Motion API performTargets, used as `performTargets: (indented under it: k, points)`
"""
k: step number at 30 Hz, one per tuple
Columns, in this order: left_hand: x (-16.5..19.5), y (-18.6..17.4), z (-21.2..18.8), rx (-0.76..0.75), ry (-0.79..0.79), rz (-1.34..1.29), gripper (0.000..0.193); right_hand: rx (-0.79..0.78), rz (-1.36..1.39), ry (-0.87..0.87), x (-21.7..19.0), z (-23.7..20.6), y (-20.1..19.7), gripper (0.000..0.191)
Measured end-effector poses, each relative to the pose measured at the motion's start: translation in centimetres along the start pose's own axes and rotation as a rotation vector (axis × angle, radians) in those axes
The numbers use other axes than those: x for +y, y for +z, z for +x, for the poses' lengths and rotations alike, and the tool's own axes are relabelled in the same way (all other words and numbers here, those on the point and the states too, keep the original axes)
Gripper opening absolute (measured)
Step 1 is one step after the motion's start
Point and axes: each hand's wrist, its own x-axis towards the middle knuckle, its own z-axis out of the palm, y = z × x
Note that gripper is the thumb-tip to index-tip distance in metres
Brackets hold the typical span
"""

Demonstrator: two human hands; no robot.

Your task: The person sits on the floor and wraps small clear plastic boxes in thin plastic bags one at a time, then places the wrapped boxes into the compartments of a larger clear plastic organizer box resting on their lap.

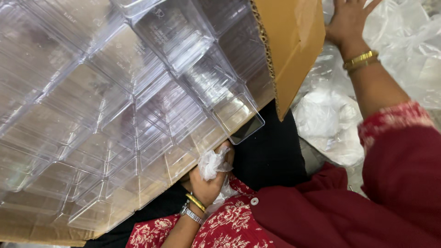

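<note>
My left hand (209, 177), at 6 o'clock, is clenched on crumpled plastic film (213, 163) under clear containers (138, 92). My right hand (349, 18), at 1 o'clock, lies spread on plastic bags (404, 41).

The left hand (207, 180) is curled into a closed fist, knuckles up, its wrist bent and the forearm running down and left, while the right hand (347, 20) lies flat with fingers spread, palm down, at the end of an outstretched arm.

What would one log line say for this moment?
left hand: shut on crumpled plastic bag | right hand: open, flat on clear plastic bags | cardboard box: holds stacked clear plastic containers
</note>
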Motion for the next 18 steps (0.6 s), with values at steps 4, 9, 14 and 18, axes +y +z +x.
performTargets:
  k: [4,9,14,18]
  points:
    - [0.4,-0.5,0.4,-0.031,0.082,-0.007,0.039,-0.075,0.194,-0.326,-3.0,-2.8,2.0,0.092]
    - [1.3,-0.5,1.0,-0.061,0.021,-0.088,0.039,-0.266,0.476,-0.197,-6.4,-2.1,3.6,0.085]
    - [1.3,-0.3,1.1,-0.047,-0.018,-0.082,0.039,-0.213,0.364,-0.215,-8.0,4.3,2.2,0.088]
    - [0.5,-0.4,1.0,-0.092,-0.175,-0.03,0.04,-0.203,0.254,-0.164,-9.3,8.5,1.8,0.09]
